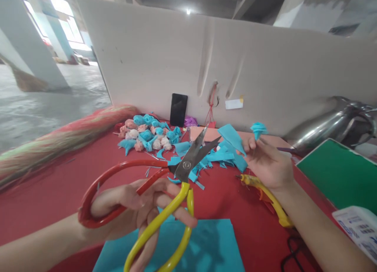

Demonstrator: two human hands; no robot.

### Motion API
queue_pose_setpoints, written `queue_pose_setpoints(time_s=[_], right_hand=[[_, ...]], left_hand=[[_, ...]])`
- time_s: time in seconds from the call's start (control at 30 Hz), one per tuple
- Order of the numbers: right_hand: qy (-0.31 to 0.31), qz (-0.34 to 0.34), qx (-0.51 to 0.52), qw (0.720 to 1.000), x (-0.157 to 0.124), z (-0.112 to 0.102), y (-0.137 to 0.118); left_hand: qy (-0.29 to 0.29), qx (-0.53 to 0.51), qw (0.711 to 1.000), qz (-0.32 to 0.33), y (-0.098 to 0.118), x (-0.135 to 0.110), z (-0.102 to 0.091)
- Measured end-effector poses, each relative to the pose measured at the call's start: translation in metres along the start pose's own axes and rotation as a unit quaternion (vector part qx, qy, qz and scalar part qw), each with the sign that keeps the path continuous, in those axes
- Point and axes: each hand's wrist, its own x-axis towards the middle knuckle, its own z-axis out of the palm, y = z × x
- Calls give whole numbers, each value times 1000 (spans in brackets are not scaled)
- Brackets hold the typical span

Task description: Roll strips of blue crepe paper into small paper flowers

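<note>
My left hand [138, 209] has its thumb and fingers through the loops of scissors [186, 165] with one red and one yellow handle; the blades point up and stand a little apart. Pinched in my right hand [271, 162] are a small blue rolled flower [258, 129] and a flat blue piece of paper [231, 137], held up over the table. Blue scraps [219, 157] lie behind the blades. Under my left hand is a large blue sheet [212, 244]. A yellow glue gun [273, 203] rests just below my right hand.
A pile of blue, pink and white flowers [149, 135] lies at the back left of the red table [73, 185]. A dark phone [178, 109] leans on the pale panel [153, 59]. At right are a green board [343, 177], a metal kettle [321, 122] and a white package [357, 226].
</note>
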Motion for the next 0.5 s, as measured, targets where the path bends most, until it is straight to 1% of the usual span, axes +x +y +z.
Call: queue_pose_setpoints(time_s=[0.07, 0.17, 0.33, 0.5], right_hand=[[-5, -4, 0, 1000, -2, 1, 0], [-11, -18, -6, 1000, -3, 2, -1], [6, -43, -26, 999, -2, 2, -2], [18, -67, -45, 997, 0, 1, -3]], left_hand=[[-24, -43, 999, -12, -1, -2, -1], [-30, -84, 996, -13, -4, -6, -4], [-7, -143, 990, 21, -14, -8, -13], [12, -191, 980, 49, -20, -5, -17]])
